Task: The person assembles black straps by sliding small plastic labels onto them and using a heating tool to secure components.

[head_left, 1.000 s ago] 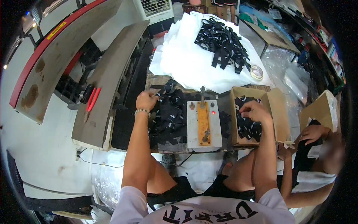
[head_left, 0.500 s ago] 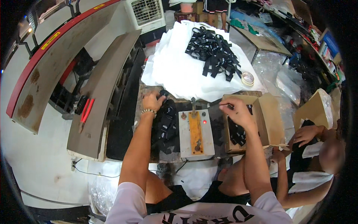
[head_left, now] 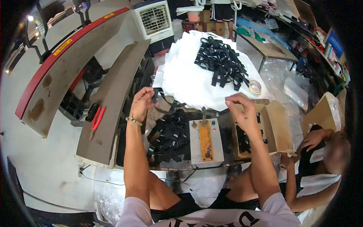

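My left hand (head_left: 141, 103) is closed on the end of a black strap (head_left: 155, 95), which trails right over the table toward the white stack. Below it lies a pile of black straps with small pale labels (head_left: 170, 136). My right hand (head_left: 244, 112) is raised above the cardboard box (head_left: 273, 126), its thumb and fingers apart with nothing visible between them. Inside the box are more black labelled pieces (head_left: 242, 140), partly hidden by my forearm. Between the hands stands a small grey machine (head_left: 194, 147) with a yellow-orange plate (head_left: 206, 140) and a lit red lamp (head_left: 214, 130).
A tall stack of white sheets (head_left: 181, 72) fills the table's far side, carrying a heap of black straps (head_left: 221, 60) and tape rolls (head_left: 255, 87). Red-handled pliers (head_left: 97, 122) lie on the bench at left. A co-worker's arm (head_left: 291, 178) is close at right.
My left hand has lifted away from the pile, drawing a strap out. My right hand has opened and stays over the box. The whole view has shifted slightly.
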Demonstrator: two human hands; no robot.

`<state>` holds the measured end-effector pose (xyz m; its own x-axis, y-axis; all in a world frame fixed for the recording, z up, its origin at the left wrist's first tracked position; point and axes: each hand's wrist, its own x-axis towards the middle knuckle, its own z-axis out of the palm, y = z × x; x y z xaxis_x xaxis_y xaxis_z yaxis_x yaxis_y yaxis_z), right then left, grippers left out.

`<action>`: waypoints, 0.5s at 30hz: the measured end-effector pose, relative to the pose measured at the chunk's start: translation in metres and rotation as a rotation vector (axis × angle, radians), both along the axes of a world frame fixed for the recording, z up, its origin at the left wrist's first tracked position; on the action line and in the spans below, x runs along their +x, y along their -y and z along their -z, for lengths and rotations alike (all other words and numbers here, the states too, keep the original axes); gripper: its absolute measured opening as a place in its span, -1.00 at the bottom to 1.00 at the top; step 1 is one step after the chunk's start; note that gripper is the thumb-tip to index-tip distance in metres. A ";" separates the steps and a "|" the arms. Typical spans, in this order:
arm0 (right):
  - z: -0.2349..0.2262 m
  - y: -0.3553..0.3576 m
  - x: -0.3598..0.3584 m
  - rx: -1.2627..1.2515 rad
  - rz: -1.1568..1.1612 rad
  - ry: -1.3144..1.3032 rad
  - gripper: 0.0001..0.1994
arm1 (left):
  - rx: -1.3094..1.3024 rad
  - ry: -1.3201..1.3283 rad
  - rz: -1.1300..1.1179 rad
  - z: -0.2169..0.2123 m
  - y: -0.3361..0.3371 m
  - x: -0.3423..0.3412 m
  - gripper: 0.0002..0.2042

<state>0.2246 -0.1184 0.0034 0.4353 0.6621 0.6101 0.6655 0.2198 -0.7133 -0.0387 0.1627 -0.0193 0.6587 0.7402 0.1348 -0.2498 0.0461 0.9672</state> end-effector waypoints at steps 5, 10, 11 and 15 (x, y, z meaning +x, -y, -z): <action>-0.062 -0.052 -0.065 0.030 -0.394 0.043 -0.66 | 0.081 -0.072 -0.052 -0.057 0.053 -0.032 -0.89; -0.064 -0.118 -0.135 -0.044 -0.678 0.047 -0.36 | 0.166 -0.065 -0.048 -0.096 0.092 -0.047 -0.86; -0.068 -0.121 -0.137 -0.041 -0.684 0.054 -0.36 | 0.156 -0.010 -0.108 -0.100 0.095 -0.050 -0.87; -0.083 -0.129 -0.127 -0.247 -0.758 -0.187 -0.71 | 0.067 0.137 -0.202 -0.089 0.073 -0.083 -0.89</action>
<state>0.0971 0.0106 0.0863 -0.1043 0.9232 0.3698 0.2648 0.3842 -0.8845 -0.1213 0.0897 0.0698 0.4709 0.8412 0.2658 -0.3766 -0.0808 0.9229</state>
